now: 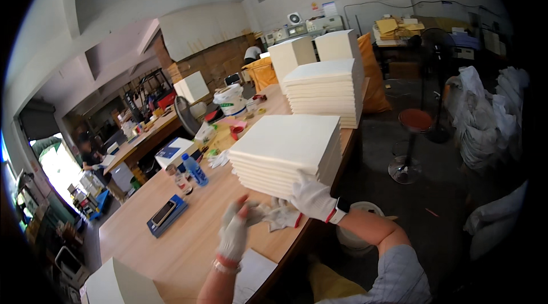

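Gloves, white, on both hands. Right hand (pixel 311 198) lies against the near corner of the nearest stack of cream boards (pixel 288 152), fingers curled onto its edge, gripping it. Left hand (pixel 234 232) is raised just above the wooden counter (pixel 188 247), fingers loosely open, holding nothing; a crumpled white glove (pixel 279 217) lies between the hands. Second board stack (pixel 325 91) stands farther along. Blue-capped bottle (pixel 194 169) and phone on a blue case (pixel 166 214) sit to the left.
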Demonstrator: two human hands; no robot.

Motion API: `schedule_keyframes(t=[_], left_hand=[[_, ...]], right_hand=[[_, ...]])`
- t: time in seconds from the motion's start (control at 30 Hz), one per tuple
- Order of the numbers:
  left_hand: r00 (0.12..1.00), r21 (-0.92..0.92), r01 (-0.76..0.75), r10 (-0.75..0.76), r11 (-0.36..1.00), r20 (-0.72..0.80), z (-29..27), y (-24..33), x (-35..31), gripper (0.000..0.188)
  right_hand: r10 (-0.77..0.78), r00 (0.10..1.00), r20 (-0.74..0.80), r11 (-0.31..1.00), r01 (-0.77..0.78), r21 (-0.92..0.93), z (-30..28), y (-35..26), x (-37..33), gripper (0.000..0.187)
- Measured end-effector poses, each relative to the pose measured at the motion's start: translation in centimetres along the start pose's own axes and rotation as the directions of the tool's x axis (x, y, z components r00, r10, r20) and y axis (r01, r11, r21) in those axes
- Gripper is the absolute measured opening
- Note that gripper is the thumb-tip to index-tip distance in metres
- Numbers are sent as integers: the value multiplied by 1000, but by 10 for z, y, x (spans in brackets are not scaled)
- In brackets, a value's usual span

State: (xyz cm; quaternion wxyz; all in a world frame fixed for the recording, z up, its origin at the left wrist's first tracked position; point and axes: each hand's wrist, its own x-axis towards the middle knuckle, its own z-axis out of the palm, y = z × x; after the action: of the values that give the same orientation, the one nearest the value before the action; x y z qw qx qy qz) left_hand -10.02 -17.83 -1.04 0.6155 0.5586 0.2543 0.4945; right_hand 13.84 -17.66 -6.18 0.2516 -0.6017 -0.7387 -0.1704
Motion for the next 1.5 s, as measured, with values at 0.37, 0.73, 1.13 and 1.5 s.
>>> schedule_keyframes(t=[0.37, 0.73, 1.13, 1.5], left_hand=[[774, -719, 627, -338, 300, 535, 61, -93, 168, 64], [930, -718, 183, -355, 671, -95, 78, -110, 246, 21], [922, -707, 385, -279, 593, 268, -122, -37, 70, 33], [812, -291, 211, -333, 933, -479, -271, -67, -172, 43]], right_hand=[[55, 912, 406, 990, -104, 99, 1, 11, 3, 38], [137, 975, 178, 968, -170, 186, -3, 10, -5, 26], [94, 981, -171, 175, 153, 973, 46, 17, 13, 37], [-424, 618, 662, 392, -533, 750, 218, -121, 58, 49]])
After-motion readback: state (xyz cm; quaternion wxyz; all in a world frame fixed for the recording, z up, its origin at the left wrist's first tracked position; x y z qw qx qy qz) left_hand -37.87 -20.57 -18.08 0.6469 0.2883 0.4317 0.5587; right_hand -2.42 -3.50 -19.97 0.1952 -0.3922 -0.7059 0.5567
